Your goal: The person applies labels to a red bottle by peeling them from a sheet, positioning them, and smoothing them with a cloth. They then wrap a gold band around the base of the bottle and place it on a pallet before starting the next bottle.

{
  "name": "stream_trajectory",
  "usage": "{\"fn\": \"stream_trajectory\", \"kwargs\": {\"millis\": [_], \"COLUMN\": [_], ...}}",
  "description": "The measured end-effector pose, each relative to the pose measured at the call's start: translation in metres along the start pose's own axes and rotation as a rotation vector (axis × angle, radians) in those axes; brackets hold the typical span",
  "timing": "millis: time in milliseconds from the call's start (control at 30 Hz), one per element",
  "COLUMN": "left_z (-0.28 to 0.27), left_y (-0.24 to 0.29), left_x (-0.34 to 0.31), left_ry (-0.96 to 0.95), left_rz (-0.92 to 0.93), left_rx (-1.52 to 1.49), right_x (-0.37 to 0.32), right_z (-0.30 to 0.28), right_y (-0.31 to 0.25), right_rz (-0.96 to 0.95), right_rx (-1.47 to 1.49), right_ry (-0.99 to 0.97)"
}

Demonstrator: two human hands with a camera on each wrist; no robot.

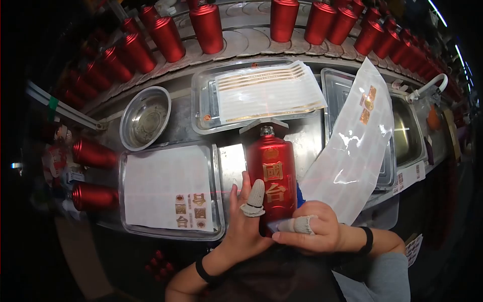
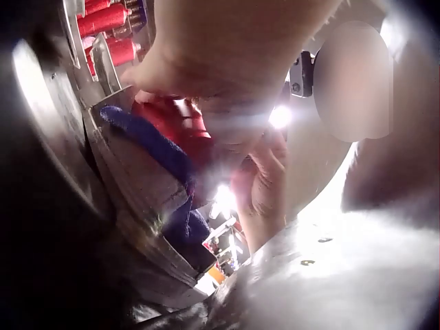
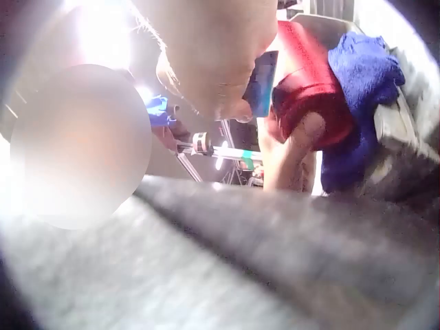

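Note:
A red bottle [image 1: 271,163] with gold characters lies on its back, neck pointing away. My left hand [image 1: 246,231] grips its lower left side, a pale finger cover over one finger; in the right wrist view the thumb touches the base of the bottle [image 3: 302,89]. Between the fingers of my right hand [image 1: 317,229] is a small flat bluish piece [image 3: 261,82], held at the bottle's lower end. Blue cloth [image 3: 364,75] lies beside and under the bottle. In the left wrist view, the arm partly hides the bottle [image 2: 175,124].
Left stand a tray with a sticker sheet [image 1: 161,176], a metal bowl [image 1: 146,118] and two lying bottles [image 1: 94,196]. Behind is a tray with gold-striped sheets [image 1: 266,90]. A glossy backing sheet [image 1: 352,146] slopes at right, near a sink [image 1: 407,131]. Red bottles line the conveyor [image 1: 241,40].

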State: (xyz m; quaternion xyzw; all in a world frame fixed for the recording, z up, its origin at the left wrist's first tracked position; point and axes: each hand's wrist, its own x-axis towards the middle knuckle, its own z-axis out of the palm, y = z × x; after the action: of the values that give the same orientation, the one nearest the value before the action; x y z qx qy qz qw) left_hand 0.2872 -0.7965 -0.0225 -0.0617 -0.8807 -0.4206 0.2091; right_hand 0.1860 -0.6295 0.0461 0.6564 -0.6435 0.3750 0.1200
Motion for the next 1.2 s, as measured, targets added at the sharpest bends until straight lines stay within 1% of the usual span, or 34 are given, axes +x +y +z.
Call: {"fn": "stream_trajectory", "kwargs": {"millis": [67, 100, 133, 167, 200, 233, 267, 333, 367, 400, 433, 467, 500, 567, 600, 667, 733, 800, 967, 1067, 1167, 1200], "left_z": [0.008, 0.011, 0.023, 0.028, 0.033, 0.035, 0.033, 0.027, 0.021, 0.012, 0.008, 0.005, 0.002, 0.002, 0.007, 0.004, 0.002, -0.002, 0.004, 0.009, 0.013, 0.015], "left_y": [0.001, 0.002, 0.009, 0.006, 0.006, 0.004, 0.004, 0.005, 0.012, 0.017, 0.023, 0.026, 0.027, 0.024, 0.032, 0.038, 0.041, 0.044, 0.046, 0.057, 0.06, 0.059], "left_x": [0.001, 0.001, 0.004, 0.002, 0.0, -0.003, -0.004, -0.001, 0.003, 0.009, 0.013, 0.018, 0.024, 0.036, 0.044, 0.056, 0.062, 0.062, 0.049, 0.04, 0.029, 0.027], "left_ry": [0.054, 0.051, 0.059, 0.07, 0.055, 0.047, 0.032, 0.002, -0.038, -0.078, -0.073, -0.077, -0.073, -0.076, -0.094, -0.119, -0.125, -0.146, -0.177, -0.178, -0.174, -0.168], "left_rz": [-0.002, -0.013, -0.026, -0.011, -0.052, -0.091, -0.098, -0.111, -0.077, -0.034, -0.044, -0.018, 0.006, 0.026, 0.038, 0.084, 0.102, 0.11, 0.131, 0.109, 0.08, 0.067], "left_rx": [-0.034, -0.076, -0.111, -0.139, -0.199, -0.256, -0.247, -0.227, -0.148, -0.073, -0.051, 0.017, 0.089, 0.2, 0.262, 0.385, 0.424, 0.476, 0.44, 0.445, 0.434, 0.425], "right_x": [-0.007, -0.006, -0.01, -0.015, -0.02, -0.023, -0.022, -0.03, -0.034, -0.03, -0.033, -0.037, -0.039, -0.039, -0.045, -0.048, -0.048, -0.05, -0.055, -0.059, -0.062, -0.062], "right_z": [0.003, 0.003, -0.01, -0.008, -0.005, -0.005, -0.006, -0.005, -0.014, -0.015, -0.016, -0.015, -0.02, -0.025, -0.034, -0.032, -0.034, -0.038, -0.047, -0.055, -0.057, -0.056], "right_y": [-0.005, -0.002, 0.008, 0.02, 0.032, 0.036, 0.038, 0.025, 0.021, 0.023, 0.032, 0.043, 0.051, 0.042, 0.036, 0.03, 0.027, 0.022, 0.02, 0.021, 0.02, 0.018], "right_rz": [0.346, 0.474, 0.59, 0.73, 0.934, 0.966, 0.997, 0.727, 0.62, 0.614, 0.812, 1.0, 0.991, 0.918, 0.892, 0.938, 0.983, 1.016, 1.042, 1.117, 1.164, 1.143], "right_rx": [0.187, 0.129, 0.073, 0.061, 0.213, 0.321, 0.43, 0.268, 0.199, 0.079, 0.19, 0.307, 0.339, 0.362, 0.374, 0.48, 0.571, 0.604, 0.626, 0.712, 0.805, 0.777], "right_ry": [0.086, 0.194, 0.297, 0.402, 0.556, 0.619, 0.684, 0.563, 0.424, 0.377, 0.483, 0.582, 0.637, 0.594, 0.575, 0.595, 0.629, 0.616, 0.563, 0.567, 0.526, 0.524]}}
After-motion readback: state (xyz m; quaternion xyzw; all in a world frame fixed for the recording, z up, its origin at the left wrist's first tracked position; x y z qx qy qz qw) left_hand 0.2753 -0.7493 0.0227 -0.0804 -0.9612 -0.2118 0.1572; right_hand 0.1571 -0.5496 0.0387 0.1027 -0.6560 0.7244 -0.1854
